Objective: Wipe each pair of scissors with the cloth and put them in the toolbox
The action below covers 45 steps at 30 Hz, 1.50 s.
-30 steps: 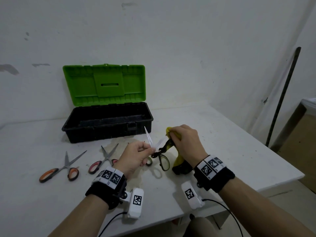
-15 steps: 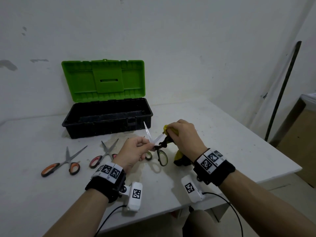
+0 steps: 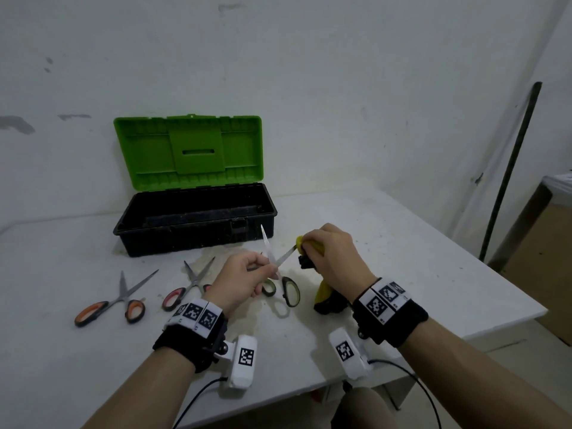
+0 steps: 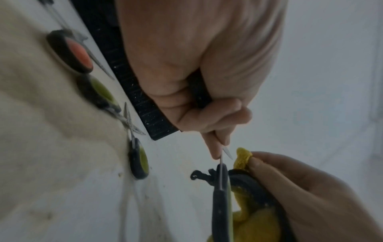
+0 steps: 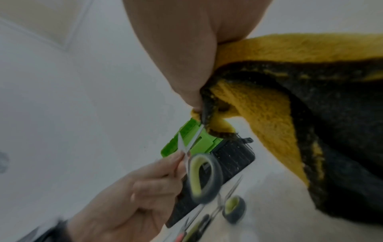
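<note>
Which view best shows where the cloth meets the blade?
Right wrist: the yellow cloth folds round one blade of the green-handled scissors, pinched by the right hand. The head view shows the same contact small, half hidden by fingers. The left wrist view shows the cloth beside the blade tip; the contact itself is unclear.

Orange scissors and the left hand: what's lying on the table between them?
Red-handled scissors, open, lie between the orange scissors and the left hand; the head view shows it.
</note>
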### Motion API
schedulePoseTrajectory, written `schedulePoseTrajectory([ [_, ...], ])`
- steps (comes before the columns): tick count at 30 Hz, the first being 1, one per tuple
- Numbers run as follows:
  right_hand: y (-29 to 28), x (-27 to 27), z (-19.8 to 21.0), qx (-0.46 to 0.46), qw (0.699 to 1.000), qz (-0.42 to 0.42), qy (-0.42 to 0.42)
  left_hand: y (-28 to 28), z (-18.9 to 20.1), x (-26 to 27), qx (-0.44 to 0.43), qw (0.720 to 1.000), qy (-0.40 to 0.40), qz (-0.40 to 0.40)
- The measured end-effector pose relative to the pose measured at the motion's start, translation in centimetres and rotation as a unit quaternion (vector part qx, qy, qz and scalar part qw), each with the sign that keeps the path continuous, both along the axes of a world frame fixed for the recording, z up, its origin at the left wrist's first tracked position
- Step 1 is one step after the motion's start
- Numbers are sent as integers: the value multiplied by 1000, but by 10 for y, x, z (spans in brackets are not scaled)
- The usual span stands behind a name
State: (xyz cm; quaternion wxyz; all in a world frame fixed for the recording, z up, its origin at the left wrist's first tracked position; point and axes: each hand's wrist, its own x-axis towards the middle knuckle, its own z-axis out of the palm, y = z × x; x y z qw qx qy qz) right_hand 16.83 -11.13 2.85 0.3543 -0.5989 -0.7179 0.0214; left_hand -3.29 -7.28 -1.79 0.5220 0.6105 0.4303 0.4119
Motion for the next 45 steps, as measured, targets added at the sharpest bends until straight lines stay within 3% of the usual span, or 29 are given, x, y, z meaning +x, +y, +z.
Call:
schedulePoseTrajectory([
  [4, -13, -16, -15, 31, 995, 98, -10, 0, -1, 6, -39, 998, -50, -6],
  [12, 9, 13, -11, 69, 995, -29, 73, -3, -1, 4, -40, 997, -64, -12],
  [15, 4, 10, -7, 90, 993, -22, 74, -3, 0, 4, -38, 997, -60, -10],
  [19, -6, -8, -11, 16, 999, 25, 23, -3, 2, 9, -11, 999, -28, -18],
  [26, 10, 18, 1, -19, 996, -78, 40, -2, -3, 5, -11, 1000, -15, -3],
  [30, -5, 6, -3, 49, 998, -1, 45, 1, -5, 5, -51, 997, -61, 1],
  [33, -11, -10, -16, 45, 997, 54, 34, -1, -5, 10, -59, 996, -69, -11],
  [41, 10, 13, -11, 33, 994, -66, 84, -3, -6, 8, -42, 998, -55, -7],
  [45, -3, -1, -11, 48, 997, -11, 56, -1, -3, 9, -44, 997, -56, -1],
])
